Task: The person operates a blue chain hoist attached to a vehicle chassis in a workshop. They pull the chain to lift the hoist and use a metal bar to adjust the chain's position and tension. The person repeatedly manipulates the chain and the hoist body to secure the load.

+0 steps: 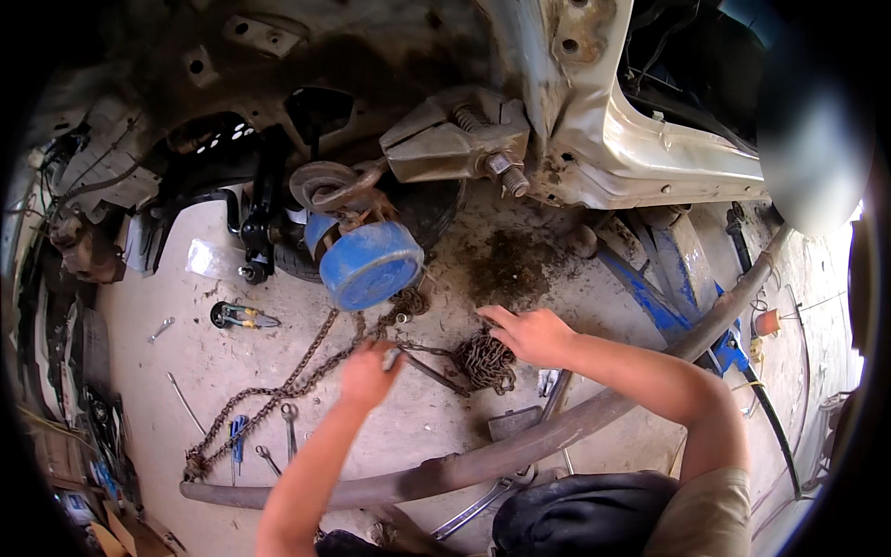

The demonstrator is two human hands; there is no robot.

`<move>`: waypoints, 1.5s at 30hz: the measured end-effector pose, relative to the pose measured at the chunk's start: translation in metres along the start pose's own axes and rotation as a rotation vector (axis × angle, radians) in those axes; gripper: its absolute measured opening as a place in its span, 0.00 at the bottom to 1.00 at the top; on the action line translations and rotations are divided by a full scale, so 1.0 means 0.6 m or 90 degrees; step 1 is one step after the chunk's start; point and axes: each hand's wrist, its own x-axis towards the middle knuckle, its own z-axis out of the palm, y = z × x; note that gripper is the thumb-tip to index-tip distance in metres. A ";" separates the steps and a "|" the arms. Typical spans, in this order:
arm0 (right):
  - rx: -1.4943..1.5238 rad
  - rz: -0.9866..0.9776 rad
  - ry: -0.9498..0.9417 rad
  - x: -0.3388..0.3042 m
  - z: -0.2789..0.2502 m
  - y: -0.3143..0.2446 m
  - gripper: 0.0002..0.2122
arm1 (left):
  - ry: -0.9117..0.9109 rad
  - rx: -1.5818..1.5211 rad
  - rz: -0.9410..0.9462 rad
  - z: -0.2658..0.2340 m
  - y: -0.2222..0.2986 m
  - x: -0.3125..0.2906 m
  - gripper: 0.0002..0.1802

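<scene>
My left hand [367, 373] is closed beside the rusty chain [295, 388] on the floor. A small grey piece shows at its fingers, too blurred to name. My right hand [536, 336] reaches over a bunched heap of chain [484, 360], its fingers stretched forward and apart; whether they touch the links I cannot tell. Between the hands a thin dark bar [434, 373] lies slanted beside the heap. Beyond them hangs a blue round-ended pulley-like part [371, 267], below a heavy metal clamp [455, 144] with a threaded bolt, gripping the car body's lower edge.
A long grey-brown pipe or hose [520, 447] curves across in front of me. Pliers [252, 317], a spanner [289, 429] and a larger spanner [473, 508] lie on the concrete. Blue metal equipment [664, 297] stands at right, beneath the pale car sill [687, 167].
</scene>
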 end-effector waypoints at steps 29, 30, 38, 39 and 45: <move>0.153 0.027 0.148 0.067 0.027 0.069 0.12 | -0.116 -0.321 0.043 0.288 0.226 0.019 0.19; 0.139 0.025 0.125 0.063 0.042 0.082 0.12 | 0.005 -0.355 0.044 0.262 0.207 0.030 0.19; 0.161 0.061 -0.034 0.059 0.084 0.072 0.16 | 0.274 -0.829 -0.267 0.081 0.239 0.139 0.19; 0.165 0.057 -0.031 0.059 0.095 0.068 0.16 | 0.269 -0.884 -0.286 0.085 0.222 0.145 0.20; 0.115 0.140 -0.068 0.060 0.116 0.058 0.17 | 0.171 -0.716 -0.244 0.099 0.188 0.105 0.20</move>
